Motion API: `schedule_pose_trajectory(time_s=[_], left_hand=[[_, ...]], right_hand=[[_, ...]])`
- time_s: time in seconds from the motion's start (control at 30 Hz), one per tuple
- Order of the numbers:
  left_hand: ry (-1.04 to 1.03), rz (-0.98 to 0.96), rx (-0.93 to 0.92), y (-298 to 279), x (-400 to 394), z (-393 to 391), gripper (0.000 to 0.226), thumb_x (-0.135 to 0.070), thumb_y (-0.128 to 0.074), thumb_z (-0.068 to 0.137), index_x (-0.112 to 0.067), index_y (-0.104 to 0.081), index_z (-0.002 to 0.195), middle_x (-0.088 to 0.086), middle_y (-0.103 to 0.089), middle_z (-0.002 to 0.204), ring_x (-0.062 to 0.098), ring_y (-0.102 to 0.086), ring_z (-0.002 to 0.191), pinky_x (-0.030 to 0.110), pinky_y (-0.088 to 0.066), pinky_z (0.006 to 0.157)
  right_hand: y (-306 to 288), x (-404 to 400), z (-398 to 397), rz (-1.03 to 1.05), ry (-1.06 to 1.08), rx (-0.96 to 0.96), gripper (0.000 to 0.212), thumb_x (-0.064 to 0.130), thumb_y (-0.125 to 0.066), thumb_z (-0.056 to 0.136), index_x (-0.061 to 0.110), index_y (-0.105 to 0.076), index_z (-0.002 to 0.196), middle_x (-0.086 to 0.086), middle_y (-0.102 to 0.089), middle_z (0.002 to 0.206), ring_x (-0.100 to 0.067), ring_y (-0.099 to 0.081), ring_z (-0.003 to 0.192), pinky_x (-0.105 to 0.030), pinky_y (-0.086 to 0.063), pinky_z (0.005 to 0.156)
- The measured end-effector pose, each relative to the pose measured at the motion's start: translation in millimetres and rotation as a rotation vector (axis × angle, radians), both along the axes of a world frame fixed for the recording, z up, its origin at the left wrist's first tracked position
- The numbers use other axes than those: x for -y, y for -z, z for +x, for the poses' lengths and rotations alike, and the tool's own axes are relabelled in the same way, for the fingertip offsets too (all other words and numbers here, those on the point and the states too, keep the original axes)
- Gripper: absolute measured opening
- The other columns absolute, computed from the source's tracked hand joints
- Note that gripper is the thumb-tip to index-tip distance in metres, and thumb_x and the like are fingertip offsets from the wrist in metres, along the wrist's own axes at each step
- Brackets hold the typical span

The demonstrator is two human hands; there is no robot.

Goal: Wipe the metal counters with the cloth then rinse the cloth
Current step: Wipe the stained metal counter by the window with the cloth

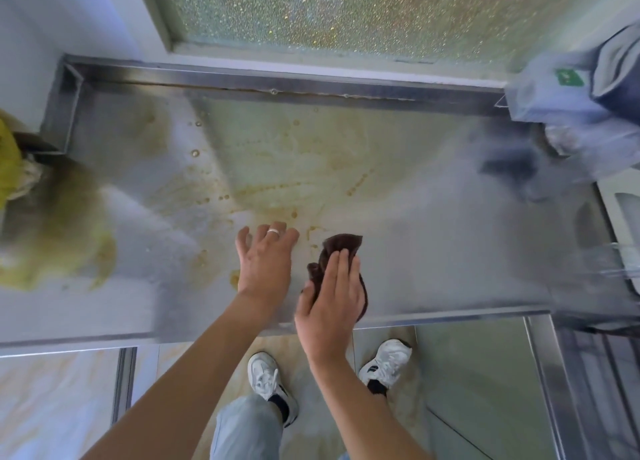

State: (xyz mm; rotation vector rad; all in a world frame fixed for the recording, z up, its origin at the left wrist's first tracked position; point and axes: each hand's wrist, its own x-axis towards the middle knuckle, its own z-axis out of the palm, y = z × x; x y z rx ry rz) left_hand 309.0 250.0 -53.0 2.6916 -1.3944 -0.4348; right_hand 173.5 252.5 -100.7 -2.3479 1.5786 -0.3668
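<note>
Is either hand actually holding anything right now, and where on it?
The right hand presses flat on the middle of the brown cloth on the counter, not gripping it. The left hand holds nothing, fingers spread on the metal.

Dark brown cloth [341,251] crumpled on the steel desk [433,251] near its front edge, desk surface smeared with yellowish stains

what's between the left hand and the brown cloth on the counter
Only a narrow strip of metal counter with small brownish spots separates the left hand from the brown cloth, in the head view.
</note>
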Motion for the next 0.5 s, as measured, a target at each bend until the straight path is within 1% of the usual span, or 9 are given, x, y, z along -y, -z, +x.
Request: schedule_pose_trajectory(time_s=[0.03, 0.1, 0.2, 0.23, 0.27, 0.33, 0.4, 0.43, 0.5], left_hand=[[0.002, -0.010, 0.000, -1.1, -0.1, 2.2, 0.053, 0.001, -0.065, 0.080, -0.032, -0.058, 0.121, -0.004, -0.053, 0.137, 0.020, -0.047, 0.128, 0.049, -0.011, 0.116], [0.015, -0.009, -0.005, -2.9, 0.6, 4.8, 0.044, -0.004, -0.059, 0.087, -0.032, -0.058, 0.121, -0.005, -0.054, 0.136, 0.019, -0.047, 0.128, 0.049, -0.012, 0.117], [0.012, -0.010, 0.008, -4.9, 6.0, 2.8, 0.032, -0.014, -0.051, 0.094, -0.028, -0.055, 0.123, -0.004, -0.055, 0.133, 0.018, -0.048, 0.127, 0.049, -0.013, 0.118], [-0.002, -0.019, 0.016, -5.1, 8.2, 2.0, 0.031, -0.015, -0.049, 0.094, -0.026, -0.053, 0.123, -0.004, -0.057, 0.129, 0.018, -0.051, 0.124, 0.048, -0.016, 0.117], [-0.019, -0.026, 0.025, -4.7, 10.6, 1.7, 0.033, -0.014, -0.049, 0.093, -0.024, -0.051, 0.124, -0.003, -0.058, 0.124, 0.018, -0.052, 0.120, 0.046, -0.019, 0.117], [-0.059, -0.045, 0.033, -2.3, 16.1, 2.7, 0.038, -0.012, -0.048, 0.089, -0.020, -0.047, 0.126, -0.003, -0.060, 0.114, 0.019, -0.055, 0.113, 0.044, -0.025, 0.114], [-0.100, -0.079, 0.038, -0.2, 23.2, 3.9, 0.037, -0.015, -0.040, 0.087, -0.017, -0.046, 0.124, -0.001, -0.060, 0.104, 0.021, -0.057, 0.104, 0.043, -0.030, 0.110], [-0.118, -0.083, 0.041, 1.0, 26.6, 4.1, 0.038, -0.014, -0.034, 0.086, -0.016, -0.046, 0.122, 0.000, -0.060, 0.102, 0.022, -0.058, 0.101, 0.043, -0.032, 0.108], [-0.121, -0.069, 0.067, 3.8, 33.9, 3.0, 0.044, -0.003, -0.032, 0.081, -0.014, -0.047, 0.121, 0.003, -0.058, 0.108, 0.024, -0.056, 0.101, 0.041, -0.033, 0.103]], right_hand=[[-0.6, -4.9, 4.5, 0.005, -0.038, -0.011, 0.063, 0.029, -0.049, 0.103, 0.006, -0.033, 0.159, -0.007, -0.030, 0.168, -0.026, -0.018, 0.158, -0.043, -0.031, 0.121], [-1.7, -10.7, 12.0, -0.004, -0.130, -0.036, 0.058, 0.030, -0.043, 0.106, 0.008, -0.035, 0.159, -0.006, -0.030, 0.168, -0.025, -0.018, 0.158, -0.043, -0.033, 0.121], [0.6, 0.6, 20.2, -0.022, -0.251, -0.022, 0.054, 0.025, -0.022, 0.108, 0.009, -0.039, 0.157, -0.006, -0.033, 0.167, -0.025, -0.021, 0.158, -0.044, -0.036, 0.119], [2.5, 9.2, 23.2, -0.027, -0.282, -0.007, 0.053, 0.022, -0.022, 0.108, 0.009, -0.041, 0.156, -0.006, -0.034, 0.166, -0.025, -0.022, 0.158, -0.044, -0.036, 0.119], [4.9, 19.5, 26.9, -0.034, -0.309, 0.001, 0.051, 0.020, -0.028, 0.108, 0.009, -0.041, 0.156, -0.006, -0.035, 0.165, -0.025, -0.022, 0.157, -0.044, -0.036, 0.119], [9.6, 43.9, 36.0, -0.040, -0.338, -0.010, 0.051, 0.024, -0.040, 0.107, 0.009, -0.040, 0.156, -0.005, -0.035, 0.166, -0.024, -0.022, 0.158, -0.042, -0.034, 0.120], [13.7, 72.2, 45.9, -0.031, -0.345, -0.025, 0.052, 0.028, -0.040, 0.108, 0.011, -0.038, 0.157, -0.004, -0.034, 0.167, -0.023, -0.020, 0.158, -0.041, -0.032, 0.121], [14.8, 86.8, 50.5, -0.031, -0.349, -0.029, 0.053, 0.028, -0.041, 0.108, 0.011, -0.038, 0.157, -0.003, -0.033, 0.167, -0.022, -0.019, 0.159, -0.041, -0.032, 0.121], [18.1, 115.5, 56.8, -0.047, -0.351, -0.031, 0.053, 0.027, -0.044, 0.107, 0.012, -0.038, 0.157, -0.002, -0.034, 0.166, -0.023, -0.019, 0.158, -0.042, -0.032, 0.120]])
